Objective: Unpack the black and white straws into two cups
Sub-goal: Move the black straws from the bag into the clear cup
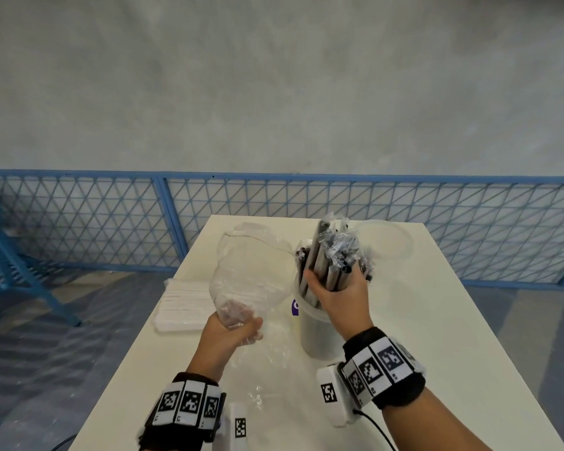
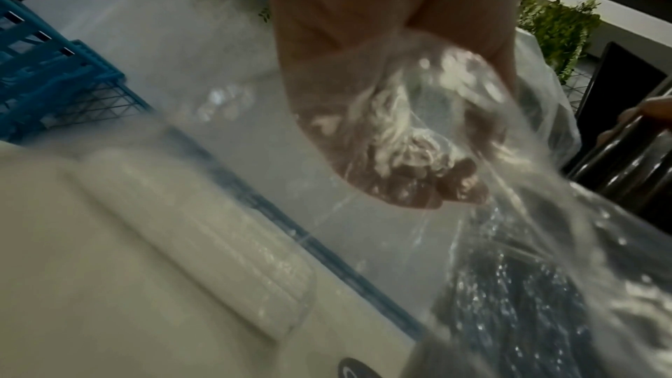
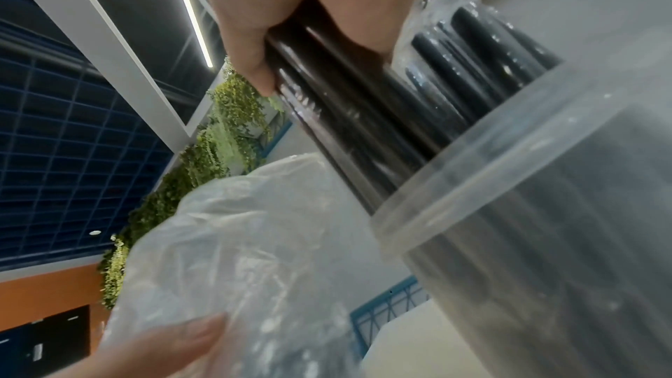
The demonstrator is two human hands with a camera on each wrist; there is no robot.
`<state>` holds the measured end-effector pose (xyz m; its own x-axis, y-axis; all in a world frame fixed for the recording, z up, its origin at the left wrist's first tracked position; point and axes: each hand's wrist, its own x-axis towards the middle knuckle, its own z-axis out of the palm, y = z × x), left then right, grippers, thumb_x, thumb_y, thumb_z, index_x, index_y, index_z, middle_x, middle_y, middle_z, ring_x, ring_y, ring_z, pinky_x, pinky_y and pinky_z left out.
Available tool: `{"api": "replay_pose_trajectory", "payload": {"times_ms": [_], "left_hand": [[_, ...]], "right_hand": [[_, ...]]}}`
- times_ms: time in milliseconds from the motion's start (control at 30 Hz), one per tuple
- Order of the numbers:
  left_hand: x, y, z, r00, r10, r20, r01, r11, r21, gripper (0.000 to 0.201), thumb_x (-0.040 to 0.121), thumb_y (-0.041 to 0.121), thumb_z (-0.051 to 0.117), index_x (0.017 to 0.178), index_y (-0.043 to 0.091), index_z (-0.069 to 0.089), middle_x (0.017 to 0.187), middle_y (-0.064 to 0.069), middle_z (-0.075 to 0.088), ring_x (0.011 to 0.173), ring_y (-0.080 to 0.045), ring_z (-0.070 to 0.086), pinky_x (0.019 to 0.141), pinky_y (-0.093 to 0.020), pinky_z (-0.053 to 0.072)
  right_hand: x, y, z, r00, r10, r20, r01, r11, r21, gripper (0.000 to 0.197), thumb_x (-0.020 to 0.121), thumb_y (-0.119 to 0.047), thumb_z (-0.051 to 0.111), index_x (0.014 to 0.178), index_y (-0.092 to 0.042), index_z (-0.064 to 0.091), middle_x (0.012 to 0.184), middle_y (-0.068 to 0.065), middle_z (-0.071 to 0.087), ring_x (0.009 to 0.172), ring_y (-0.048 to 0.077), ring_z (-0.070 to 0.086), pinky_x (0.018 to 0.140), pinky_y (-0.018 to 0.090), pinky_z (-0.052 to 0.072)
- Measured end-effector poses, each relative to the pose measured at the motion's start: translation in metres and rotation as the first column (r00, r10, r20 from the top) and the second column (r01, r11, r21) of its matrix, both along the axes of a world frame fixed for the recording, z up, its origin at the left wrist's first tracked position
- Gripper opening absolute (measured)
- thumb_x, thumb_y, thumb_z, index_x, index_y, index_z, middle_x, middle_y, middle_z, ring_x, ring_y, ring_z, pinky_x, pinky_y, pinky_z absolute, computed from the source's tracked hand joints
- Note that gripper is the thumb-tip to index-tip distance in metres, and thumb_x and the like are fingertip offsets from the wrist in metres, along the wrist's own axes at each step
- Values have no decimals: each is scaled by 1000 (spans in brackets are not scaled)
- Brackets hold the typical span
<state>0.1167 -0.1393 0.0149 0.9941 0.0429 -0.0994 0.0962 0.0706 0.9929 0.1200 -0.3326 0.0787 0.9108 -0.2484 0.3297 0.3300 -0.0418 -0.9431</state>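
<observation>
My right hand [image 1: 336,284] grips a bundle of black straws [image 1: 329,255] in clear wrappers, their lower ends standing in a translucent plastic cup [image 1: 316,333] on the white table [image 1: 437,320]. The right wrist view shows the fingers [image 3: 254,48] curled round the black straws [image 3: 349,114] above the cup [image 3: 545,197]. My left hand [image 1: 238,327] holds up an empty clear plastic bag [image 1: 248,271], crumpled at its base in the fist [image 2: 392,131]. A pack of white straws [image 1: 183,304] lies at the table's left edge, also seen as white straws [image 2: 203,229] from the left wrist.
A second clear cup [image 1: 385,239] lies on its side at the table's far right. Loose clear film [image 1: 264,379] lies on the table near me. A blue mesh fence [image 1: 79,222] runs behind the table, and a blue rack [image 1: 0,255] stands at left.
</observation>
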Motion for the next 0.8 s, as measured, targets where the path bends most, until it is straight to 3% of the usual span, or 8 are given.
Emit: {"api": "replay_pose_trajectory", "payload": {"times_ms": [100, 200, 433, 500, 567, 667, 733, 800], "left_hand": [[-1, -1, 0, 1000, -3, 8, 3, 1000, -4, 11, 79, -1, 70, 85, 3, 62, 62, -2, 64, 57, -14, 64, 71, -38, 53], [0, -1, -1, 1000, 7, 1, -7, 1000, -14, 12, 78, 0, 72, 85, 4, 63, 64, -3, 64, 56, -14, 64, 64, -32, 54], [2, -5, 0, 1000, 29, -8, -29, 997, -71, 12, 79, -6, 68, 80, 5, 63, 58, 2, 64, 56, -16, 61, 64, -32, 55], [2, -5, 1, 999, 38, -4, -38, 996, -82, 13, 78, -7, 67, 79, 5, 63, 57, 3, 64, 55, -16, 60, 64, -33, 55], [2, -5, 1, 999, 49, -1, -49, 995, -87, 12, 78, -6, 68, 80, 5, 63, 58, 2, 65, 56, -16, 61, 66, -35, 55], [2, -6, 2, 999, 52, 2, -51, 995, -91, 11, 78, -5, 69, 82, 3, 64, 62, -1, 65, 58, -15, 63, 71, -39, 53], [1, -7, 3, 999, 50, 2, -49, 994, -95, 12, 77, -5, 69, 84, 3, 63, 66, -3, 65, 58, -14, 63, 71, -39, 54], [2, -9, 5, 999, 53, 3, -52, 994, -100, 12, 77, -5, 69, 84, 3, 63, 70, -5, 65, 59, -14, 63, 67, -35, 56]], "right_hand": [[11, -10, -7, 996, 14, -86, -18, 999, -37, 40, 74, -5, 74, 111, -11, 59, 96, -13, 66, 89, -8, 63, 78, 11, 50], [21, -19, -14, 985, 40, -168, -49, 998, -48, 46, 73, -10, 77, 115, -11, 60, 104, -3, 69, 98, 8, 65, 86, 26, 52], [29, -24, -6, 954, 140, -266, -184, 971, -150, 48, 73, -12, 76, 117, -12, 58, 106, -6, 67, 98, 7, 63, 100, 38, 47], [24, -21, -4, 977, 74, -199, -119, 967, -224, 71, 70, -16, 79, 132, -12, 44, 119, -8, 57, 107, 7, 56, 103, 28, 42], [19, -16, -2, 999, -24, -38, 14, 969, -246, 86, 67, -16, 82, 138, -18, 33, 129, -8, 48, 118, 5, 47, 104, 25, 37], [17, -11, 7, 985, -86, 150, 109, 982, -153, 90, 67, -12, 82, 136, -34, 27, 136, -3, 43, 124, 8, 45, 106, 27, 37], [19, -9, 13, 972, -104, 209, 142, 974, -176, 89, 71, -14, 79, 135, -41, 24, 137, 1, 43, 125, 12, 45, 106, 28, 38], [20, -9, 14, 956, -74, 285, 153, 952, -264, 75, 77, -14, 73, 134, -36, 31, 133, -3, 46, 123, 2, 43, 104, 17, 35]]}}
